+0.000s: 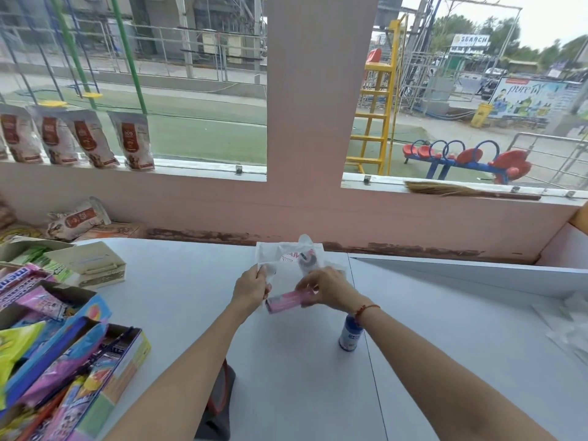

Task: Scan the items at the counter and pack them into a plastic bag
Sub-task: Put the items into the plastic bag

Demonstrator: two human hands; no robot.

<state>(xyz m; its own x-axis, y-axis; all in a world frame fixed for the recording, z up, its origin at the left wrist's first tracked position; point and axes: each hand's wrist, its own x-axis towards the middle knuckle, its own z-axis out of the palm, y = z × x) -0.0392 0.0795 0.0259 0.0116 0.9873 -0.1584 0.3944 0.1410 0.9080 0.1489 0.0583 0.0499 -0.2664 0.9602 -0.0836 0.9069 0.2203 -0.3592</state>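
A white plastic bag [286, 257] with a red logo lies on the white counter [191, 281], a dark item showing through it. My left hand [251, 289] pinches the bag's near left edge. My right hand [329, 289] grips a pink box [283, 302], which is tilted at the bag's mouth between both hands. A small blue and white bottle [350, 335] stands upright on the counter just under my right wrist, which wears a red thread.
Open boxes of colourful candy packs [63, 354] crowd the left side. A cream box [92, 264] sits behind them. More plastic bags [569, 326] lie at the right. A dark red-trimmed object [219, 405] sits at the near edge. Pouches [133, 141] line the window sill.
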